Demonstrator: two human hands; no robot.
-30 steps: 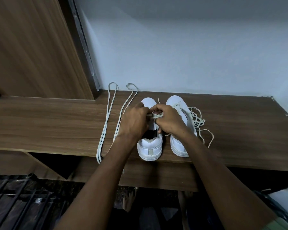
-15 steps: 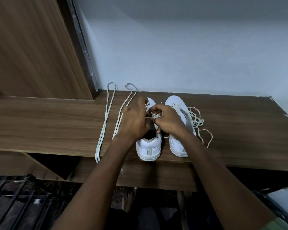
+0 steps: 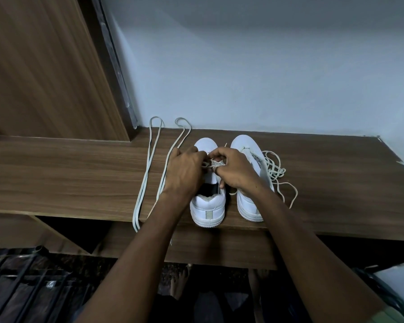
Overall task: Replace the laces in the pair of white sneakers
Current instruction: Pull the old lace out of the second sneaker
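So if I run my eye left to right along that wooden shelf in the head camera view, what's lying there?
Two long folded laces → left sneaker, with both hands working its lace → right sneaker → a loose tangled lace.

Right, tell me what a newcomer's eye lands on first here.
First, the two hands meeting over the left sneaker at the middle of the wooden shelf: the left hand and right hand each pinch its lace. Next, the right sneaker beside it, with a tangled loose lace on its right. Then two long folded laces lying straight on the left.
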